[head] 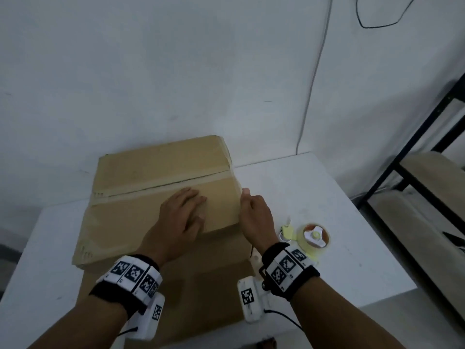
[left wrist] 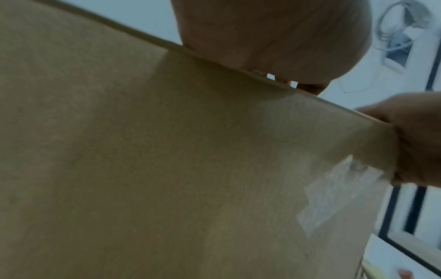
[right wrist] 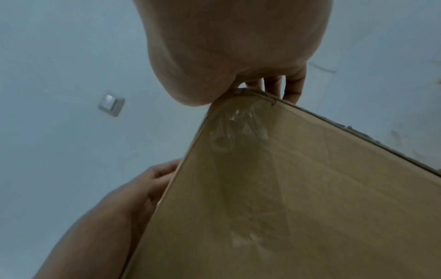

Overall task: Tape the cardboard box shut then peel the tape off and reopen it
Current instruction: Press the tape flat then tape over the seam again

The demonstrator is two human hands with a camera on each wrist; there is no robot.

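Observation:
The brown cardboard box (head: 141,222) stands on the white table (head: 327,197), flaps down. A strip of tape (head: 161,188) runs along the top seam. My left hand (head: 191,205) lies flat on the near flap with straight fingers. The right hand (head: 247,205) is against the box's upper right edge, thumb up at the rim. In the right wrist view its fingers (right wrist: 290,88) reach straight past the box corner, above a clear tape end (right wrist: 238,132) stuck down the side. In the left wrist view the left palm (left wrist: 274,37) sits over the flap edge, and a clear tape patch (left wrist: 334,192) shows.
A roll of tape (head: 314,238) lies on the table just right of my right wrist, with a small yellow-green item (head: 286,231) beside it. A black-framed shelf (head: 415,172) stands at the far right. A cable (head: 312,84) hangs down the white wall behind.

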